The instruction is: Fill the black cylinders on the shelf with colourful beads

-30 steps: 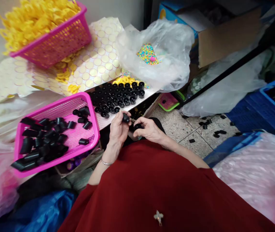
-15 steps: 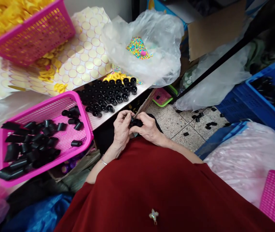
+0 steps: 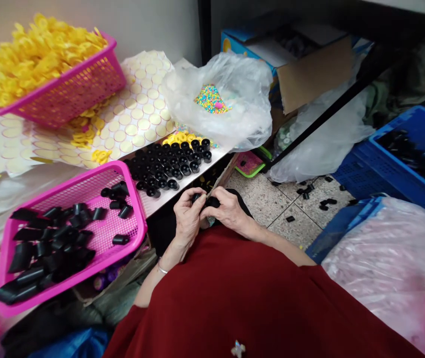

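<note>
My left hand (image 3: 186, 219) and my right hand (image 3: 225, 211) meet just below the table edge, fingers pinched together on small black plastic caps (image 3: 205, 201) held between them. A cluster of upright black caps (image 3: 167, 161) stands on the table just beyond my hands. To the left a pink basket (image 3: 130, 233) holds several black tube pieces (image 3: 53, 236). My red garment fills the lower frame.
A tilted pink basket (image 3: 66, 92) of yellow rings sits at the back left on sheets of round stickers (image 3: 138, 109). A clear bag (image 3: 242, 114) holds coloured beads (image 3: 209, 98). Blue crates (image 3: 391, 159) stand right; black pieces (image 3: 315, 194) litter the floor.
My two hands have come together on the black caps; a second ago they were slightly apart, each with a piece. The view shifted a little.
</note>
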Action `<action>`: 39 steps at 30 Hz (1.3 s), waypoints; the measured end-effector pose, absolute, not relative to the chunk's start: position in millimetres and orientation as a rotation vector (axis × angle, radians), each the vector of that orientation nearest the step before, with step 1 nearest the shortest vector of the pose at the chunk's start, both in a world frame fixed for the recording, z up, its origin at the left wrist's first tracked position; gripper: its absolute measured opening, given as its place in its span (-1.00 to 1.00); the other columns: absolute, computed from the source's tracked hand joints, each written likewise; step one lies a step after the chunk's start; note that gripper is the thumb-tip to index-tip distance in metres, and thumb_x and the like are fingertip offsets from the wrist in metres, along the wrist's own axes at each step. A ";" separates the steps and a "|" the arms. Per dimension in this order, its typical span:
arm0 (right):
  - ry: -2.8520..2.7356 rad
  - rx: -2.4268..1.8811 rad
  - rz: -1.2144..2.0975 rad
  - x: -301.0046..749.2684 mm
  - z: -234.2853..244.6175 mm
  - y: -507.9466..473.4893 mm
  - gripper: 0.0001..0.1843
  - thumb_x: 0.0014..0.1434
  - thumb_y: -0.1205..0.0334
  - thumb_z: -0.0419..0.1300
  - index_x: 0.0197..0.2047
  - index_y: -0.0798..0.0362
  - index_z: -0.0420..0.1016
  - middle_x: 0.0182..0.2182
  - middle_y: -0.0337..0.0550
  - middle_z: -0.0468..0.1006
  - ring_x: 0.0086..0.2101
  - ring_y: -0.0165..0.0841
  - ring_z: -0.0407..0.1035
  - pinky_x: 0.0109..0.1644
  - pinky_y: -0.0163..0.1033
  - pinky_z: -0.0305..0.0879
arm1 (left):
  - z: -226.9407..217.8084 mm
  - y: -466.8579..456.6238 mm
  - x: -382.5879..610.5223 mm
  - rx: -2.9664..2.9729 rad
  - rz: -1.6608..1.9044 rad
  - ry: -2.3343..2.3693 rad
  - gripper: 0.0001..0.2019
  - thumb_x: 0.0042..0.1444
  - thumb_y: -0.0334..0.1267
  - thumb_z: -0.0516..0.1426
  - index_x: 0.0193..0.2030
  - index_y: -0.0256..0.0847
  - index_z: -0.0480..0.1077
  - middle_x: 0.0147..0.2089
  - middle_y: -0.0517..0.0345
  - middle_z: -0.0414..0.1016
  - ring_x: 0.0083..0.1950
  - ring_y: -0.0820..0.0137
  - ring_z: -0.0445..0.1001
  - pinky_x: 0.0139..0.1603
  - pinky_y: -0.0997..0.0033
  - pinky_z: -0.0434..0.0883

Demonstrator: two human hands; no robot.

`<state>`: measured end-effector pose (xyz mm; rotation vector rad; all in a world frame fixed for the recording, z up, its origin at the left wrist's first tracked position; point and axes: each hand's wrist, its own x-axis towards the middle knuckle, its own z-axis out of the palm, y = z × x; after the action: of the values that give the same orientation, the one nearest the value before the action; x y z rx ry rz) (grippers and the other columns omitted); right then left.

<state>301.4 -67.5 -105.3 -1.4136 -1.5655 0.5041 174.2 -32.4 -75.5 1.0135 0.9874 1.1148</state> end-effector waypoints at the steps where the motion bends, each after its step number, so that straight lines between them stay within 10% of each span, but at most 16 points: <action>1: -1.576 -1.415 0.509 301.9 -105.2 -66.3 -0.60 0.11 -0.08 0.30 -0.41 0.03 0.26 -0.45 -0.27 0.26 -0.43 -0.41 0.22 -0.35 -0.26 0.25 | -75.6 -32.1 174.3 1.000 1.115 0.988 -0.75 -0.07 -0.16 0.38 -0.28 -0.19 0.53 -0.30 0.17 0.55 -0.32 0.53 0.46 -0.28 0.56 0.40; 24: -1.635 -1.463 0.535 300.3 -102.9 -66.3 -0.69 0.12 0.02 0.29 -0.40 0.03 0.29 -0.43 -0.22 0.29 -0.37 -0.36 0.24 -0.29 -0.19 0.33 | -80.1 -30.2 177.6 0.907 1.081 1.048 -0.69 -0.22 -0.14 0.44 -0.33 -0.21 0.57 -0.35 0.15 0.58 -0.42 0.56 0.43 -0.44 0.59 0.33; 28: -1.630 -1.428 0.583 300.5 -103.6 -63.2 -0.73 0.11 0.07 0.29 -0.29 0.02 0.30 -0.34 -0.20 0.33 -0.31 -0.34 0.28 -0.22 -0.18 0.36 | -87.8 -35.8 172.5 1.032 1.010 1.036 -0.66 -0.09 -0.02 0.37 -0.23 -0.19 0.60 -0.13 0.04 0.62 -0.11 0.35 0.55 -0.10 0.41 0.48; 32: -1.537 -1.357 0.670 301.4 -111.7 -58.8 -0.64 0.09 0.06 0.31 -0.16 0.00 0.27 -0.20 -0.15 0.35 -0.22 -0.33 0.32 -0.13 -0.17 0.39 | -109.9 -31.6 165.0 1.252 0.917 0.927 -0.40 0.12 0.30 0.06 0.02 -0.14 0.55 0.27 -0.05 0.41 0.35 0.16 0.29 0.41 0.11 0.17; 39: -1.438 -1.337 0.650 310.0 -124.9 -45.1 -0.72 0.13 0.12 0.24 -0.12 -0.01 0.32 -0.20 -0.14 0.37 -0.16 -0.29 0.33 -0.04 -0.12 0.36 | -100.7 -38.5 140.9 1.708 0.849 0.934 -0.29 0.01 0.23 0.22 0.25 -0.10 0.37 0.42 -0.16 0.17 0.46 0.04 0.10 0.40 -0.03 0.16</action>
<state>310.0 -45.1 -124.9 -1.3366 -1.4383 0.6499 140.9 -38.5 -100.7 1.7075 0.9339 0.8493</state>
